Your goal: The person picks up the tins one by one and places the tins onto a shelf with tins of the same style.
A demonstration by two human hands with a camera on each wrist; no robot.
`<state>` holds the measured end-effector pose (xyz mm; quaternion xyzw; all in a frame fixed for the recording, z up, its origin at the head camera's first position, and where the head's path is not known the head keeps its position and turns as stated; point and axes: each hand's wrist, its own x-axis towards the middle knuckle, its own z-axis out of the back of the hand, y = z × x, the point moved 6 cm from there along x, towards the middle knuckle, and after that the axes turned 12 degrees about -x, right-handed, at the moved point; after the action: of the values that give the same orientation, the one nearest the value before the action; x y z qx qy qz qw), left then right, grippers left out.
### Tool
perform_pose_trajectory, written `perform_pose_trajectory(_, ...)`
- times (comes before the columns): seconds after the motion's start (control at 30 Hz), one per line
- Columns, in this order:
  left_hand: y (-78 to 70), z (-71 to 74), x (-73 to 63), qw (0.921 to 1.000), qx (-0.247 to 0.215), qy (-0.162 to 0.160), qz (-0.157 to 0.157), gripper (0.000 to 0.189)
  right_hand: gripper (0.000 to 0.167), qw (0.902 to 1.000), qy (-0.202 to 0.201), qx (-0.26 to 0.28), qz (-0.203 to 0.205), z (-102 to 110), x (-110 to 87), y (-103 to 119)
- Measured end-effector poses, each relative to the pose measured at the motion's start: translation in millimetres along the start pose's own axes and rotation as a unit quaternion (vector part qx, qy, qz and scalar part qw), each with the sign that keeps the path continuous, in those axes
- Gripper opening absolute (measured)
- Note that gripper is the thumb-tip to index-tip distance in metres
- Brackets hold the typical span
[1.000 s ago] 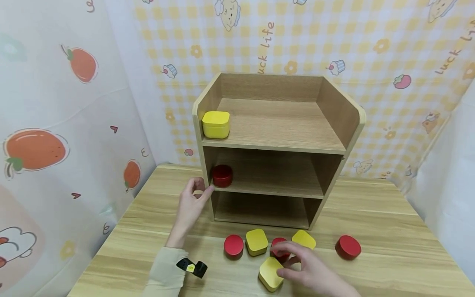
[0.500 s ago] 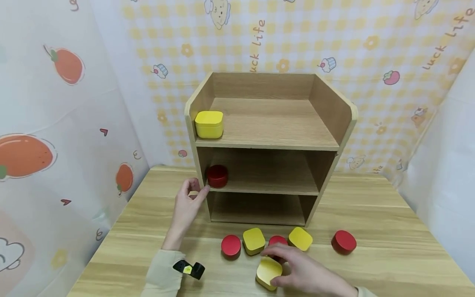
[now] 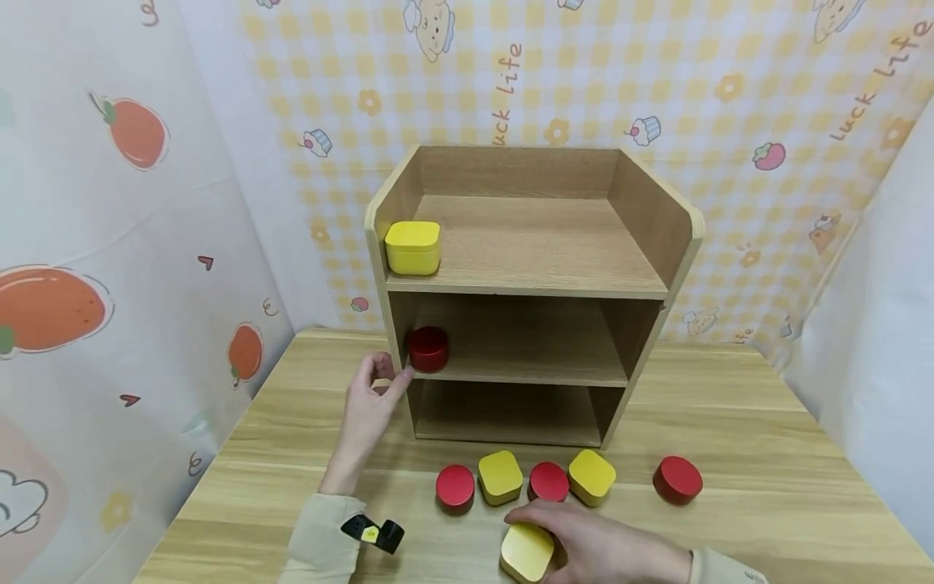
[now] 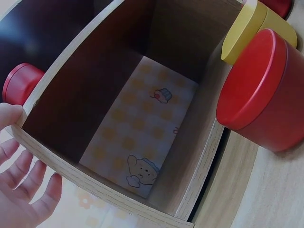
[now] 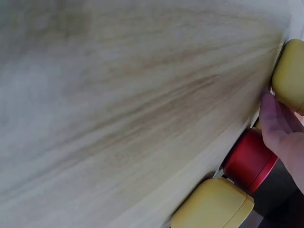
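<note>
My left hand [image 3: 365, 414] holds the left side of the wooden shelf unit [image 3: 525, 288], thumb at the front edge and fingers along the outer face. In the left wrist view that hand [image 4: 23, 185] is beside the lower compartment. My right hand [image 3: 598, 545] grips a yellow rounded-square box [image 3: 527, 551] at the table's front, fingers over its far side and thumb on the near side. Part of this box is hidden by the hand. A round red tin [image 3: 428, 349] stands at the left of the middle shelf, and a yellow lidded box [image 3: 413, 247] above it on top.
In front of the unit stand a red tin [image 3: 456, 488], a yellow box [image 3: 500, 477], another red tin [image 3: 548, 482] and another yellow box [image 3: 592, 477]. Farther right is one more red tin [image 3: 678, 479]. A patterned cloth [image 3: 554, 81] hangs behind the wooden table [image 3: 773, 487].
My right hand has moved onto the front yellow box and closed round it, drawing it slightly nearer; the red tin behind it now shows more. My left hand stays at the shelf unit.
</note>
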<state>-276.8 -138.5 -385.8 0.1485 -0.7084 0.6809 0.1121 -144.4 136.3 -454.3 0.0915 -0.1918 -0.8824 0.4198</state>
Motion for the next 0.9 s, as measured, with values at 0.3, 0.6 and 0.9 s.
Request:
perform_pose_trajectory(0.3,11.0,2.0,3.6,1.0,-0.005,-0.004,0.0,0.029,0.058,0.9981,-0.012,-0.055,0.026,-2,3.6,-2)
perform_pose_trajectory(0.6,13.3,1.3,4.3,0.9999,-0.01,0.001,0.007,0.03,0.053,0.9995,0.007,-0.025,0.021,3,3.6,-2)
perform_pose_trajectory(0.9,13.4,1.7,1.3,0.9998,-0.02,0.0,0.003,0.03,0.061,0.9948,-0.053,-0.055,0.068,31,1.5,15)
